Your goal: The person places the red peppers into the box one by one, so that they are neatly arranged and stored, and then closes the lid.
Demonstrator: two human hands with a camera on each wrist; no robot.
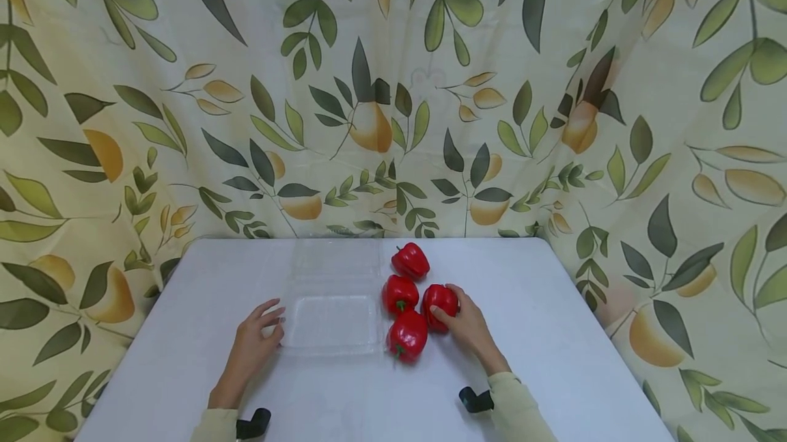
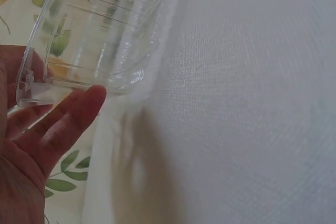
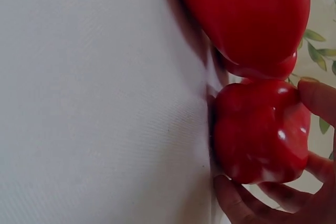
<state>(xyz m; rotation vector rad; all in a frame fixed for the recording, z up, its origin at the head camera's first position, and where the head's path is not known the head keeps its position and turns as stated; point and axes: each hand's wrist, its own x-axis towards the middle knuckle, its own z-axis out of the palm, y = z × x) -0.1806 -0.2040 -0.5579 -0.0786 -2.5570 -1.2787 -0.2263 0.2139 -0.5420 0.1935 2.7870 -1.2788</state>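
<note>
My right hand (image 1: 472,324) grips a red bell pepper (image 1: 440,307), thumb on its near side and fingers round its right side. In the right wrist view that bell pepper (image 3: 262,132) sits low against the table, right by a larger one (image 3: 252,19). Three more red bell peppers stand to the left of it: a far one (image 1: 410,261), a middle one (image 1: 399,294) and a near one (image 1: 407,336). At the left edge of a clear plastic container (image 1: 335,348), my left hand (image 1: 253,343) has its fingers loosely spread. The left wrist view shows the thumb at the container's rim (image 2: 31,98).
The container's transparent lid (image 1: 335,261) lies folded back on its far side. All of this is on a white table (image 1: 522,278), with a leaf-patterned curtain (image 1: 393,175) behind it. Both wrists carry black straps (image 1: 476,399).
</note>
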